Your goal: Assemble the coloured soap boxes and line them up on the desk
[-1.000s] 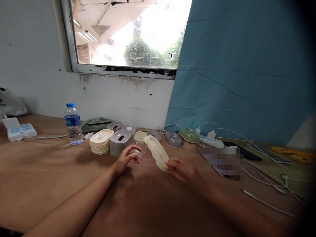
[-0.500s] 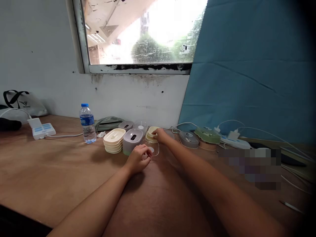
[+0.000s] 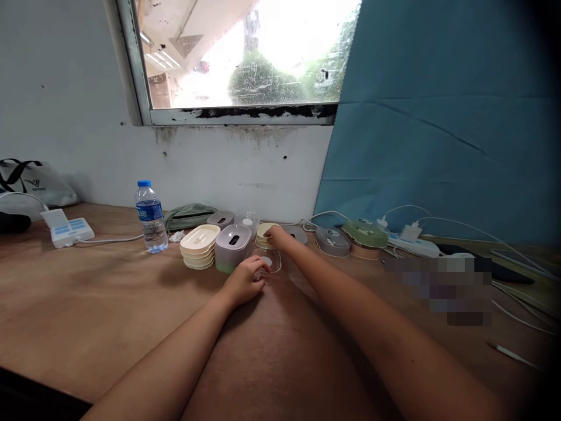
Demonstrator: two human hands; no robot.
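My right hand (image 3: 277, 236) reaches across to a short stack of cream plastic lids (image 3: 264, 231), its fingers closed on the right edge. Nearer to me my left hand (image 3: 243, 283) rests low over the table, fingers curled and thumb apart. Its fingertips lie at the left edge of a clear plastic lid (image 3: 274, 261); whether they touch it is hard to tell. Left of the hands stand a grey-purple container (image 3: 233, 245) with a dark slot in its top and a taller stack of cream lids (image 3: 199, 248).
A water bottle (image 3: 150, 219) and a green pouch (image 3: 188, 216) stand at the left, near a power strip (image 3: 72, 232). Behind are another slotted grey lid (image 3: 220, 218) and a clear piece (image 3: 246, 220). Grey lids (image 3: 332, 241), green lids (image 3: 364, 232), cables and a pen (image 3: 511, 354) lie right.
The view has shifted slightly, so everything sits a little further left and higher. Both hands keep nearly the same places by the lids.
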